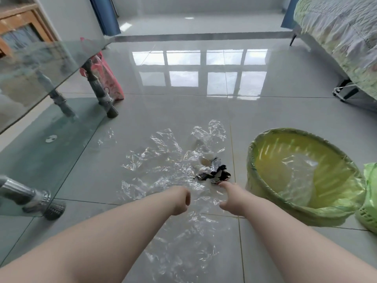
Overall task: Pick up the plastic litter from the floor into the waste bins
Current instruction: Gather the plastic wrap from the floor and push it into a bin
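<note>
reaching down in the head view, the person's two bare arms stretch over a glossy grey tiled floor (163,111) strewn with plastic litter. the left hand (181,199) is over a wide sheet of crumpled clear plastic film (163,170). its fingers are curled in under the palm, and whether any film is pinched in them cannot be told. the right hand (230,198) has its fingers straight and apart from the thumb, with one fingertip touching the near edge of a crumpled black-and-white plastic wrapper (214,174). just beyond that wrapper lies a small white scrap with a round tan disc (205,160), and past it a bunched piece of clear film (212,132). more clear film lies between the two forearms, nearer the person.

right of the right hand, near the wrapper, stands a round green waste bin lined with a yellow-green bag (289,130). a clump of clear plastic (299,174) sits inside it. a second green bin with a slotted wall (369,213) shows at the right edge, close against the first.

on the left stands a glass-topped bench (40,64) on metal legs, with a pink patterned bag (111,78) behind its far leg. a bed with a pale green quilt (342,37) fills the upper right, and blue curtains (106,15) hang at the back.
</note>
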